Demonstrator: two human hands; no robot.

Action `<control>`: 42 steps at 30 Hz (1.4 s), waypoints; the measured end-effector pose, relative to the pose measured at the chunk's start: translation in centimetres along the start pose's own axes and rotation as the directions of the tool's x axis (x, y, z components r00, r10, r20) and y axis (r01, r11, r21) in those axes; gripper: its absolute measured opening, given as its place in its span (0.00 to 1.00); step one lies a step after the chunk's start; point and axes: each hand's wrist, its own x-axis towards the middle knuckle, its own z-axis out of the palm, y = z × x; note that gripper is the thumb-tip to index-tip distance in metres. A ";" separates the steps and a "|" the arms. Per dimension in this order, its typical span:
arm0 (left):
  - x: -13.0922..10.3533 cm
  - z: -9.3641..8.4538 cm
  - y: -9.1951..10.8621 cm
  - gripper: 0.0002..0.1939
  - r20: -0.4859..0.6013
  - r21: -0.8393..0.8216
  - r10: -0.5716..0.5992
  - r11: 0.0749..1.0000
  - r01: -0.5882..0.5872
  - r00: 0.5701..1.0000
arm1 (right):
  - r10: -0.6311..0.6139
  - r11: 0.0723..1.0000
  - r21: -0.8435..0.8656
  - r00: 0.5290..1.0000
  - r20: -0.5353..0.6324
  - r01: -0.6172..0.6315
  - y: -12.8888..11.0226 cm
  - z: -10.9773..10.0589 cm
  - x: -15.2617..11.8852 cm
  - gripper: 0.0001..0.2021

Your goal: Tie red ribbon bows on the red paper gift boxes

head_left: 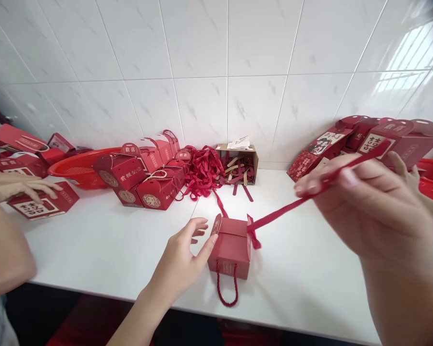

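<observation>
A small red gift box [232,242] with a twisted cord handle [227,303] rests near the front of the white table. Beside its left side is my left hand [187,252], fingers apart, the thumb touching the box. My right hand [368,202], raised at the right, pinches a red ribbon [281,214]. That ribbon runs taut from the box's right side up to my fingers. Another length of ribbon [220,204] stretches from behind the box toward a tangled heap of red ribbon [204,170].
A cardboard box [254,166] of strips stands by the wall. Red gift boxes are grouped at left [144,180] and right [368,139], near an orange-red basket [79,168]. A co-worker's hand [29,190] lies on a box at far left; another person's hand [406,168] shows at right.
</observation>
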 end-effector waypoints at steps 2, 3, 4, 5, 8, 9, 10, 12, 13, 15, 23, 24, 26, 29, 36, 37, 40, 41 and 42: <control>-0.3 0.6 -0.3 0.14 -0.007 -0.125 -0.063 0.990 0.062 0.998 | -0.068 0.997 0.021 0.997 -0.028 0.068 -1.0 0.0 0.3 0.04; -0.3 0.8 -0.3 0.13 -0.025 -0.167 -0.070 0.984 0.065 0.997 | -0.064 0.997 0.032 0.998 -0.030 0.065 -1.1 0.2 0.4 0.05; -0.4 1.0 -0.3 0.12 -0.049 -0.193 -0.071 0.979 0.060 0.996 | -0.037 0.999 0.038 0.999 -0.027 0.038 -0.7 0.6 0.5 0.06; -0.4 1.2 -0.2 0.12 -0.076 -0.207 -0.070 0.977 0.053 0.995 | 0.006 0.999 0.034 1.000 -0.009 -0.006 -0.1 1.0 0.6 0.08; -0.5 1.5 -0.2 0.11 -0.130 -0.205 -0.078 0.978 0.050 0.988 | 0.225 0.972 -0.095 0.968 0.107 -0.215 2.8 2.3 0.7 0.11; -0.5 1.6 -0.2 0.11 -0.139 -0.203 -0.083 0.978 0.054 0.987 | 0.294 0.947 -0.183 0.943 0.155 -0.265 3.9 2.8 0.6 0.11; -0.6 1.6 -0.1 0.11 -0.141 -0.205 -0.087 0.977 0.057 0.986 | 0.354 0.914 -0.279 0.914 0.198 -0.294 4.9 3.2 0.6 0.11; -0.8 1.7 -0.1 0.12 -0.142 -0.216 -0.093 0.975 0.061 0.986 | 0.449 0.840 -0.442 0.860 0.243 -0.314 6.5 3.9 0.4 0.12; -0.9 1.8 0.0 0.12 -0.140 -0.223 -0.095 0.973 0.062 0.986 | 0.486 0.806 -0.498 0.837 0.250 -0.319 7.2 4.2 0.3 0.13; -1.1 2.0 0.1 0.12 -0.138 -0.233 -0.103 0.970 0.069 0.985 | 0.550 0.757 -0.558 0.794 0.261 -0.341 8.1 4.7 0.1 0.14; -1.3 2.5 0.2 0.13 -0.149 -0.285 -0.095 0.957 0.049 0.984 | 0.611 0.701 -0.624 0.741 0.277 -0.344 8.8 5.2 -0.1 0.13; -1.3 2.5 0.2 0.13 -0.152 -0.286 -0.090 0.957 0.044 0.984 | 0.614 0.700 -0.623 0.740 0.275 -0.349 8.8 5.2 0.0 0.14; -1.4 2.5 0.1 0.12 -0.155 -0.290 -0.082 0.956 0.034 0.984 | 0.620 0.698 -0.620 0.736 0.272 -0.358 8.9 5.3 0.0 0.15; -1.6 2.6 0.2 0.12 -0.156 -0.290 -0.072 0.957 0.024 0.985 | 0.622 0.694 -0.623 0.736 0.267 -0.361 9.1 5.3 0.2 0.15; -1.1 2.6 0.3 0.15 -0.116 -0.328 -0.120 0.942 0.076 0.986 | 0.639 0.691 -0.632 0.706 0.305 -0.352 9.4 5.5 0.4 0.16; -0.7 2.5 0.2 0.15 -0.108 -0.340 -0.141 0.935 0.097 0.984 | 0.644 0.688 -0.635 0.699 0.310 -0.352 9.3 5.6 0.4 0.16; 0.8 2.2 0.1 0.17 -0.025 -0.401 -0.179 0.903 0.154 0.983 | 0.645 0.676 -0.654 0.701 0.304 -0.339 9.0 5.7 0.5 0.15; 1.3 2.1 0.1 0.17 0.022 -0.424 -0.175 0.890 0.168 0.984 | 0.640 0.674 -0.662 0.706 0.301 -0.329 8.9 5.7 0.5 0.15; 1.7 2.1 0.2 0.16 0.073 -0.445 -0.163 0.877 0.179 0.984 | 0.637 0.672 -0.668 0.710 0.301 -0.319 8.8 5.7 0.5 0.15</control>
